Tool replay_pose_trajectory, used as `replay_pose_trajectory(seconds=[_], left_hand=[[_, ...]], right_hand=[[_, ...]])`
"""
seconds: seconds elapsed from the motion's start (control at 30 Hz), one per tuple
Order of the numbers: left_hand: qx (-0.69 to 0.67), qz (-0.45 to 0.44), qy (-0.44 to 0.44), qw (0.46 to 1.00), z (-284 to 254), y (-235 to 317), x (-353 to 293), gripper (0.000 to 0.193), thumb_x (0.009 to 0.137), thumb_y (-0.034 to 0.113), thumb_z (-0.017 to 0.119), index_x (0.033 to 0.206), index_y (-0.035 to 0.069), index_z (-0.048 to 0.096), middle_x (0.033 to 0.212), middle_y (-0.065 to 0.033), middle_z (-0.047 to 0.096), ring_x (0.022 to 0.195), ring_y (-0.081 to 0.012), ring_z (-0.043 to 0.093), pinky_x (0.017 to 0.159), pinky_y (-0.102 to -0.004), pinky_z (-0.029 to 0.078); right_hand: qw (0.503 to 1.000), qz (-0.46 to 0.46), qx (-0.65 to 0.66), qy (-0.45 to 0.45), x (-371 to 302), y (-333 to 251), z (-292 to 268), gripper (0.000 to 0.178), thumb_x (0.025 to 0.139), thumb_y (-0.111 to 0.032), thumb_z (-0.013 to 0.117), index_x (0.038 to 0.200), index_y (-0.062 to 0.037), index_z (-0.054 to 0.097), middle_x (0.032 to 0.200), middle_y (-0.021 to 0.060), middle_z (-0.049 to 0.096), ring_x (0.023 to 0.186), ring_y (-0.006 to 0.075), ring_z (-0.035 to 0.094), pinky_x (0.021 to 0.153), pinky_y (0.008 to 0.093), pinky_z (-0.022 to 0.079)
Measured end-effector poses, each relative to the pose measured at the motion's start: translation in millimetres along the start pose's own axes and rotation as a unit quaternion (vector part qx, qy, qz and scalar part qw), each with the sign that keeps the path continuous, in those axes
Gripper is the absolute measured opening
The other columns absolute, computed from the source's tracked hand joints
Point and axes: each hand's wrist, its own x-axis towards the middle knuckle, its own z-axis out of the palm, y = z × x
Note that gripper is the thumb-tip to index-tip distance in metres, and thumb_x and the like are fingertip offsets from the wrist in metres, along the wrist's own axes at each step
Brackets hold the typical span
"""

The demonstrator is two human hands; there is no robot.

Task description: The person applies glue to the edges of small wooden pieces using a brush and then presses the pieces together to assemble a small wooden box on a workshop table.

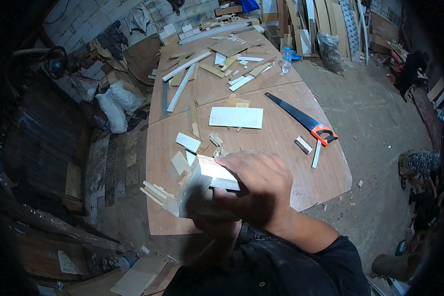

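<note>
Close to my body I hold a small wooden assembly [191, 183] up over the near edge of the table. It has flat pale faces, and several thin sticks jut from its left end. My right hand [264, 180] grips its right side, fingers over the top and thumb below, beside a white strip [225, 183]. From beneath, my left hand [217, 226] supports it; deep shadow hides most of those fingers. Small wood offcuts [188, 142] and a small clear round object [220, 152] lie just beyond the assembly. Farther out is a white rectangular board [235, 118].
On the right of the wooden table [325, 175] lies a handsaw [301, 117] with an orange-black handle, near a small block [303, 144] and a white strip [316, 154]. A water bottle [286, 60] stands at the far right edge. Strips and boards [187, 86] clutter the far half.
</note>
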Motion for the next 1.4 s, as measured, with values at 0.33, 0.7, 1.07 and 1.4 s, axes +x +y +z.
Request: replay_pose_trajectory(seconds=[0.33,0.7,1.07,1.4], left_hand=[[-0.713,-0.449,-0.113,0.526,-7,-9,0,0.068,0.098,0.048,0.046,0.145,0.003,0.027,0.14,-0.0191,0.042,0.123,-0.0346,0.051,0.102,-0.0469,0.046],[-0.751,-0.543,-0.284,0.245,-10,-36,56,0.054,0.098,0.037,0.044,0.136,-0.002,0.041,0.125,-0.0157,0.055,0.112,-0.0267,0.058,0.094,-0.0395,0.049],[-0.792,-0.444,-0.345,0.238,6,-35,60,0.044,0.092,0.017,0.053,0.131,0.0,0.042,0.119,-0.0124,0.055,0.107,-0.0201,0.057,0.092,-0.0342,0.048],[-0.775,-0.473,-0.372,0.194,16,-46,61,0.038,0.094,0.015,0.052,0.128,0.0,0.045,0.116,-0.011,0.057,0.104,-0.0187,0.058,0.09,-0.0323,0.049]], right_hand=[[1.0,0.009,-0.012,-0.007,3,5,-3,0.051,0.064,-0.026,0.083,0.11,-0.0087,0.069,0.098,0.0107,0.071,0.091,0.0291,0.067,0.081,0.036,0.049],[0.854,0.348,0.35,-0.162,-12,72,-12,0.043,0.092,-0.025,0.067,0.124,0.0035,0.063,0.105,0.0118,0.07,0.091,0.0113,0.063,0.083,0.0267,0.05],[0.827,0.422,0.339,-0.151,-22,78,-2,0.039,0.091,-0.021,0.068,0.12,0.0058,0.064,0.101,0.0085,0.069,0.087,0.0114,0.06,0.083,0.0264,0.048],[0.83,0.424,0.335,-0.138,-24,72,10,0.039,0.09,-0.019,0.068,0.119,0.0062,0.064,0.101,0.0082,0.069,0.089,0.0114,0.061,0.083,0.0263,0.048]])
